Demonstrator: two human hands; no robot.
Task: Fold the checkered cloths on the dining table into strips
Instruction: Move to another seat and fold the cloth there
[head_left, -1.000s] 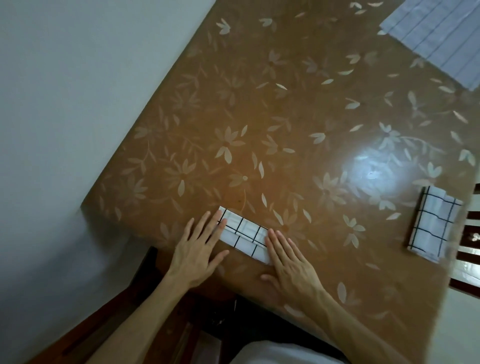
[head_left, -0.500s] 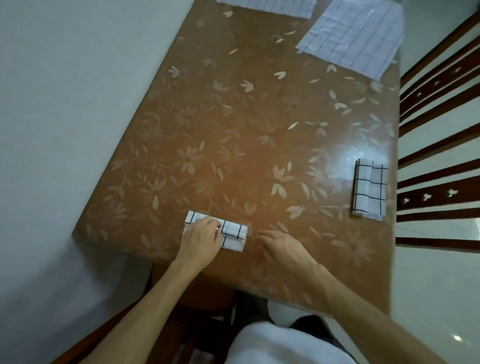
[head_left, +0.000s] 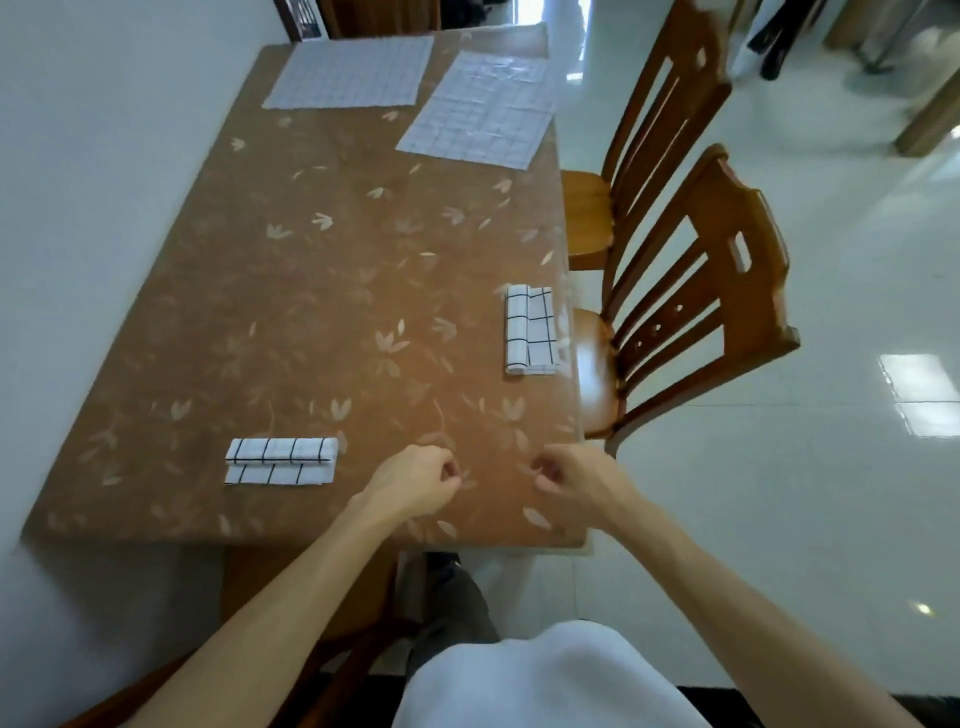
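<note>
Over the near edge of the worktop (head_left: 311, 291), the left hand (head_left: 410, 483) and the right hand (head_left: 571, 478) each show a narrow grip: fingers curled in, holding and touching nothing. A folded strip (head_left: 280, 461) lies at 9 o'clock from the left hand, apart from it. A second folded cloth (head_left: 531, 330) lies at 12 o'clock from the right hand, by the worktop's edge

Dining table (head_left: 322, 291): smooth brown floral covering, glossy, plastic-looking. Folded checkered cloths (head_left: 280, 461): soft matt woven fabric. Flat cloths (head_left: 349, 73): matt fabric, right one creased. Chairs (head_left: 691, 306): varnished wood, slight sheen. Floor (head_left: 831, 467): glossy, reflective tile. Wall (head_left: 78, 208): matt, plain.
</note>
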